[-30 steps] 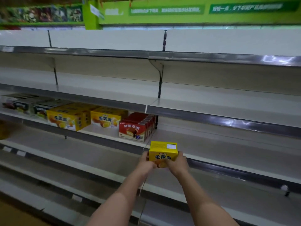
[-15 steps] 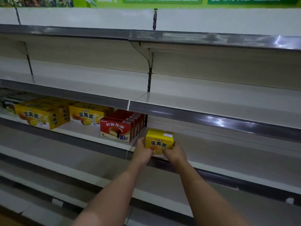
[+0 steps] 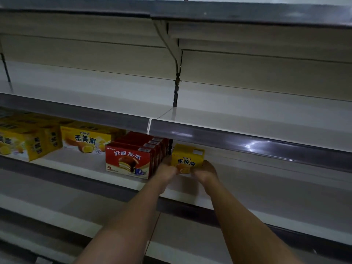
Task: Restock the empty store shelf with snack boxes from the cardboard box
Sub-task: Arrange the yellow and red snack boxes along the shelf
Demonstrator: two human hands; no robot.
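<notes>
A small yellow snack box (image 3: 187, 158) with blue lettering stands upright on the white shelf (image 3: 257, 185), just right of a row of red snack boxes (image 3: 131, 159). My left hand (image 3: 167, 168) grips its left side and my right hand (image 3: 204, 171) grips its right side, fingers curled round the lower corners. The box's bottom edge is hidden behind my hands, so I cannot tell whether it rests on the shelf. The cardboard box is out of view.
Larger yellow snack boxes (image 3: 85, 139) stand further left on the same shelf. The grey price rail (image 3: 247, 145) of the shelf above overhangs close over the box. Bare shelf stretches to the right, with more shelves above and below.
Both hands have carried the yellow box forward and up from in front of the shelf edge onto the shelf beside the red boxes. The view has come closer.
</notes>
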